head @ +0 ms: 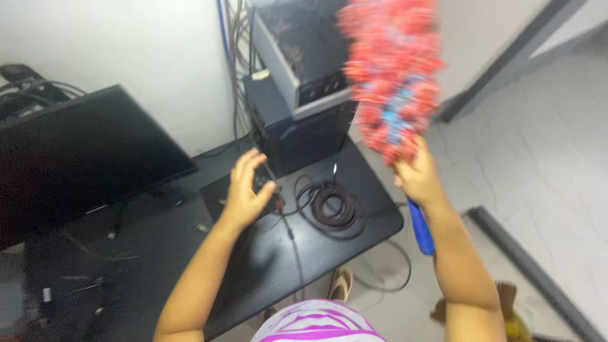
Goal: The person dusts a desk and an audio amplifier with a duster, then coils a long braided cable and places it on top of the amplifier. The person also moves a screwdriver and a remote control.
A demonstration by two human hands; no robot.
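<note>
The duster [391,76], a fluffy red and blue head on a blue handle [420,229], is raised upright in front of the stacked computer cases [297,95] at the back of the bench [316,253]. The right hand [418,178] grips it just below the head, fingers clamped on the handle, whose lower end sticks out beneath the wrist. The left hand [248,189] hovers over a small dark object [262,180] on a black mat [215,193]; its fingers are spread and curved, and whether they touch the object cannot be told. Just right of that hand lies a coiled cable [330,206]. A dark monitor [82,158] stands well to the left. Cables [235,63] hang down the wall behind the cases.
</note>
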